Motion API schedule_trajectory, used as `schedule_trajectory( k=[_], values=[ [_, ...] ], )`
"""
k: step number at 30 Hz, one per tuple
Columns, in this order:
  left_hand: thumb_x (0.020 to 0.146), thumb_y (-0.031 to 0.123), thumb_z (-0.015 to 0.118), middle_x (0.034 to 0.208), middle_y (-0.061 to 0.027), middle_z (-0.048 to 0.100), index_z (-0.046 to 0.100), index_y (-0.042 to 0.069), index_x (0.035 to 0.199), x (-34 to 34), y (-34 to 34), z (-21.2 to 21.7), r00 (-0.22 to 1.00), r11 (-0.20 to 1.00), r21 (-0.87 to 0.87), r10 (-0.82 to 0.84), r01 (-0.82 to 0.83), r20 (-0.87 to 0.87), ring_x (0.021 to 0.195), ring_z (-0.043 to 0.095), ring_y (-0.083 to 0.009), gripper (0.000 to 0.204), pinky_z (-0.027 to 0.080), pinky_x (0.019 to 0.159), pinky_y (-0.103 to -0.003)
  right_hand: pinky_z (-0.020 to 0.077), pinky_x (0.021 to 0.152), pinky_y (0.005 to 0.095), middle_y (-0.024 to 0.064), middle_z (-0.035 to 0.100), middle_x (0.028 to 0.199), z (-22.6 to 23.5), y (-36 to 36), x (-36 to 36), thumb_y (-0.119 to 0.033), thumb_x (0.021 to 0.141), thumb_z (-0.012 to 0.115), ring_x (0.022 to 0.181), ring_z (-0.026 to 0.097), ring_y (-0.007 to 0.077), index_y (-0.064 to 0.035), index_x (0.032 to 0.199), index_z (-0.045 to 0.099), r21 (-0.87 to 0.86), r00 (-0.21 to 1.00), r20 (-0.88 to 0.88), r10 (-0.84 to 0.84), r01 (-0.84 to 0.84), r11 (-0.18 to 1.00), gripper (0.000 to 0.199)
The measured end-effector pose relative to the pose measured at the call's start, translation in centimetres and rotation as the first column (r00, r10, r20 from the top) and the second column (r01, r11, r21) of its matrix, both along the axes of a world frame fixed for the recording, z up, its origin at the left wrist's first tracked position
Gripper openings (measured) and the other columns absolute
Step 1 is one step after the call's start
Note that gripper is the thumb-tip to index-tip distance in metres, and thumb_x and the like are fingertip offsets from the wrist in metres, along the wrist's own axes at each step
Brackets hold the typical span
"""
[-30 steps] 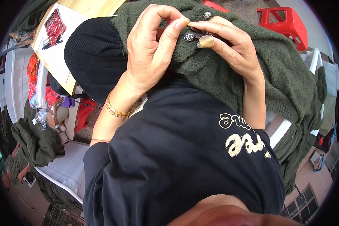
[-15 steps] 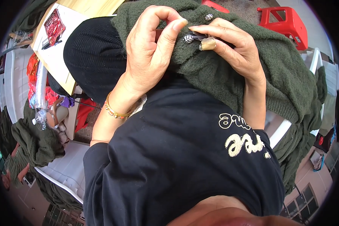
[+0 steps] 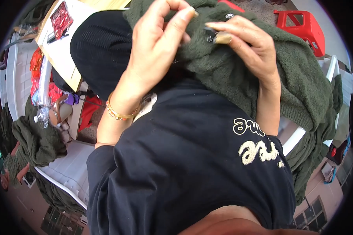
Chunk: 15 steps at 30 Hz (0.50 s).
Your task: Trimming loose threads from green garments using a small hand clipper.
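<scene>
A dark green knitted garment [image 3: 302, 90] lies across my lap, with a sparkly button [image 3: 229, 16] near its far edge. My left hand [image 3: 155, 49] is above the garment's left part, thumb and forefinger pinched together; anything thin between the tips is too small to make out. My right hand [image 3: 251, 43] is closed, with a small dark thing [image 3: 210, 29] at the tips of thumb and forefinger, its kind unclear. Right below those fingertips, a second sparkly button [image 3: 210, 38] is partly hidden. Something yellowish covers the right thumb tip.
On the left stands a wooden board [image 3: 53, 55] with a red-patterned packet [image 3: 61, 20] and a dark pen-like item [image 3: 57, 38]. More green knitwear [image 3: 39, 141] is piled beside a white plastic chair [image 3: 66, 172]. A red stool [image 3: 302, 29] stands at the far right.
Both hands stay close to the garment. My right fingertips have shifted slightly right and now cover more of the nearer sparkly button. The whole view has moved a little.
</scene>
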<state>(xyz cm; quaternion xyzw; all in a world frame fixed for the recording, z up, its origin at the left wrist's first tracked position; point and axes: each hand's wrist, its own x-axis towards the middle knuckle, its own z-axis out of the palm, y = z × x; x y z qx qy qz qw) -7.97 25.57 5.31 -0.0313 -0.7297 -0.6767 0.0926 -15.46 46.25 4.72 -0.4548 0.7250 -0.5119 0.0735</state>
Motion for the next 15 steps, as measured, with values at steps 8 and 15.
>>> schedule_trajectory(
  k=[8, 15],
  values=[
    [0.094, 0.005, 0.053, 0.105, -0.0090, 0.061, 0.056, -0.001, 0.107, 2.5, -2.6, 1.7, 0.973, 0.974, -0.006, 0.227, -0.227, -0.051, 0.079, 0.061, -0.0123, 0.014, 0.046, 0.068, -0.021, 0.0434, 0.076, 0.0207, 0.0064, 0.064, 0.101, -0.8, 0.4, -0.4, -0.014, 0.092, 0.060, 0.085, 0.056, 0.0086, 0.0038, 0.115, 0.063, -0.040, 0.961, 0.085, -0.264, 0.268, 0.963, 0.030],
    [0.069, 0.002, 0.079, 0.115, -0.0122, 0.059, 0.067, 0.004, 0.107, 5.4, -4.4, 1.0, 0.953, 0.744, -0.666, -0.165, -0.051, -0.256, 0.082, 0.060, -0.0140, 0.039, 0.049, 0.070, -0.025, 0.0439, 0.085, 0.0231, 0.0097, 0.065, 0.113, -3.9, -3.1, -1.3, -0.015, 0.091, 0.063, 0.095, 0.059, 0.0114, 0.0034, 0.113, 0.064, -0.688, 0.913, 0.371, 0.167, 0.150, 0.710, 0.029]
  ],
)
